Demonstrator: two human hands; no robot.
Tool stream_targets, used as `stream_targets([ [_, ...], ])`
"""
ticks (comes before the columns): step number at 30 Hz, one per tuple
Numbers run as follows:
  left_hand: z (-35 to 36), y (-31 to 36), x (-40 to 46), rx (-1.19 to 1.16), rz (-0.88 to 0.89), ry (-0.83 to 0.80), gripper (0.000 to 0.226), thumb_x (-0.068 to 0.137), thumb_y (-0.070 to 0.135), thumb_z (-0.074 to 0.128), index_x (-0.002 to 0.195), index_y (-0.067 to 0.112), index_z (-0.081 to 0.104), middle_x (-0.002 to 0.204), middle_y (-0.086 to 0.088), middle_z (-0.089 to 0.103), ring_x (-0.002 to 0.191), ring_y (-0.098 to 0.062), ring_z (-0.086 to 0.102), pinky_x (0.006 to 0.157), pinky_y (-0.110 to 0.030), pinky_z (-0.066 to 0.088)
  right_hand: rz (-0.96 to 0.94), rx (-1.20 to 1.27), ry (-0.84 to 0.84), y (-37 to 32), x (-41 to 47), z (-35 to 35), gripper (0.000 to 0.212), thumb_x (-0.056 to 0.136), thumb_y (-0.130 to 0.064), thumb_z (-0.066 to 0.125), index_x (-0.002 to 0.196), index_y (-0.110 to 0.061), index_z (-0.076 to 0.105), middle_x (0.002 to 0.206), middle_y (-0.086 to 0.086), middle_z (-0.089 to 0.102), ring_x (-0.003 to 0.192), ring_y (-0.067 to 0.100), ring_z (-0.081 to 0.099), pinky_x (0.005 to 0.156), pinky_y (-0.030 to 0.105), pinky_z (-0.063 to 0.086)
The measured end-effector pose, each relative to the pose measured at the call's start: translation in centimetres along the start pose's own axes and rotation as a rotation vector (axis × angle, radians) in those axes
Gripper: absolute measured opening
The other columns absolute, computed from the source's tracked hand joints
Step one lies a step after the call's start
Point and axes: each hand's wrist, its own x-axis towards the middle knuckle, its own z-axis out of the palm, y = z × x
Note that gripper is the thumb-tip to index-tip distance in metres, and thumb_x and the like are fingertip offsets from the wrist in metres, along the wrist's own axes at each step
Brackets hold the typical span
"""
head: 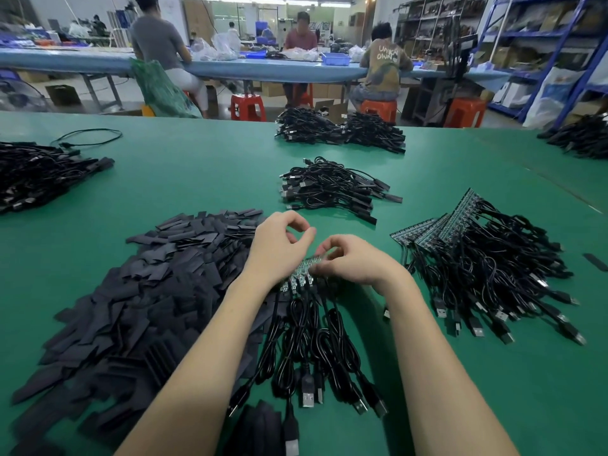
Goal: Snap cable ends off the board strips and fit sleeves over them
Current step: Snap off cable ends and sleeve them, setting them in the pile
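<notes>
Board strip point(301, 274) sits between my hands: right hand point(357, 260) pinches its far end, left hand point(278, 246) curls over the near part, grip hidden. I judge uneven bending could crack a neighbouring section or tear a cable point(324, 327) joint.

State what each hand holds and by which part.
Both the left hand and right hand grip the board strip at its top edge; cables hang below.

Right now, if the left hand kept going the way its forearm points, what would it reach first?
Probably the pile of sleeved cables beyond the left hand, across bare green table. Depth is uncertain.
</notes>
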Motion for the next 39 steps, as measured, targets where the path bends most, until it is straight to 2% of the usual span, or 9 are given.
stream_targets([
  [4, -0.3, 0.5, 0.2, -0.149, -0.078, -0.048, 0.018, 0.087, 0.048, 0.070, 0.080, 0.033, 0.066, 0.083, 0.021, 0.068, 0.070, 0.004, 0.060, 0.066, -0.008, 0.042, 0.017, 0.570, -0.035, 1.3, -0.3, -0.7, 0.018, 0.086, -0.006, 0.076, 0.095, -0.017, 0.066, 0.077, 0.002, 0.063, 0.059, 0.012, 0.047, 0.061, 0.022, 0.044],
  [8, -0.9, 0.8, 0.1, -0.460, -0.277, -0.284, 0.032, 0.075, 0.055, 0.081, 0.090, 0.027, 0.074, 0.086, 0.010, 0.075, 0.085, -0.003, 0.067, 0.078, -0.023, 0.048, 0.019, 0.967, -0.047, 1.4, -0.2, -0.5, 0.024, 0.081, -0.006, 0.075, 0.101, -0.016, 0.066, 0.081, 0.000, 0.068, 0.064, 0.010, 0.046, 0.052, 0.015, 0.045],
  [13, -1.3, 1.3, -0.4, -0.737, -0.451, -0.392, 0.058, 0.054, 0.039, 0.088, 0.102, 0.009, 0.076, 0.104, -0.013, 0.076, 0.099, -0.028, 0.066, 0.103, -0.046, 0.049, 0.068, 0.986, -0.029, 1.3, 0.2, -0.2, 0.027, 0.085, -0.013, 0.073, 0.112, -0.012, 0.067, 0.098, 0.003, 0.068, 0.074, 0.011, 0.052, 0.066, 0.020, 0.046],
  [17, -1.5, 1.2, -0.4, -0.857, -0.514, -0.430, 0.050, 0.065, 0.023, 0.087, 0.109, 0.001, 0.074, 0.103, -0.016, 0.076, 0.088, -0.024, 0.072, 0.087, -0.037, 0.057, 0.111, 0.971, -0.044, 1.5, 0.3, -0.1, 0.037, 0.077, -0.022, 0.078, 0.112, -0.013, 0.071, 0.104, 0.007, 0.064, 0.086, 0.019, 0.048, 0.080, 0.029, 0.042],
  [20, -1.6, 1.2, -0.5, -0.934, -0.530, -0.461, 0.038, 0.075, 0.015, 0.082, 0.110, 0.002, 0.074, 0.103, -0.016, 0.076, 0.084, -0.024, 0.073, 0.075, -0.030, 0.058, 0.138, 1.049, -0.058, 1.7, 0.4, -0.3, 0.034, 0.075, -0.022, 0.080, 0.108, -0.016, 0.071, 0.070, -0.006, 0.057, 0.057, 0.006, 0.048, 0.061, 0.015, 0.045],
  [25, -1.6, 1.1, -0.6, -1.035, -0.533, -0.534, 0.039, 0.076, 0.017, 0.077, 0.113, 0.005, 0.073, 0.118, -0.024, 0.070, 0.101, -0.033, 0.069, 0.075, -0.031, 0.062, 0.144, 1.244, -0.084, 1.8, 0.4, 0.1, 0.028, 0.065, -0.014, 0.084, 0.092, -0.010, 0.077, 0.083, 0.002, 0.065, 0.064, 0.009, 0.055, 0.054, 0.018, 0.055],
  [31, -1.9, 0.7, -0.4, -1.076, -0.514, -0.554, 0.040, 0.077, 0.016, 0.077, 0.114, 0.003, 0.072, 0.121, -0.027, 0.066, 0.112, -0.040, 0.062, 0.083, -0.035, 0.062, 0.028, 1.434, -0.242, 1.3, 0.5, 1.1, 0.024, 0.079, -0.009, 0.071, 0.100, 0.001, 0.073, 0.096, 0.011, 0.068, 0.082, 0.014, 0.055, 0.103, 0.023, 0.044],
  [34, -2.2, 0.5, -0.4, -1.095, -0.495, -0.574, 0.040, 0.077, 0.015, 0.077, 0.114, 0.001, 0.071, 0.112, -0.024, 0.070, 0.094, -0.032, 0.072, 0.079, -0.035, 0.062, -0.025, 1.475, -0.280, 0.9, 0.2, 1.6, 0.022, 0.082, -0.008, 0.064, 0.097, 0.006, 0.074, 0.083, 0.012, 0.073, 0.068, 0.013, 0.069, 0.069, 0.020, 0.059],
  [39, -2.4, 0.2, -0.5, -1.140, -0.472, -0.607, 0.038, 0.076, 0.015, 0.079, 0.111, 0.001, 0.072, 0.108, -0.024, 0.072, 0.091, -0.031, 0.075, 0.076, -0.033, 0.061, -0.025, 1.579, -0.363, 0.2, -0.5, 1.7, 0.025, 0.090, -0.004, 0.054, 0.094, 0.011, 0.073, 0.076, 0.014, 0.072, 0.058, 0.013, 0.069, 0.054, 0.019, 0.056],
])
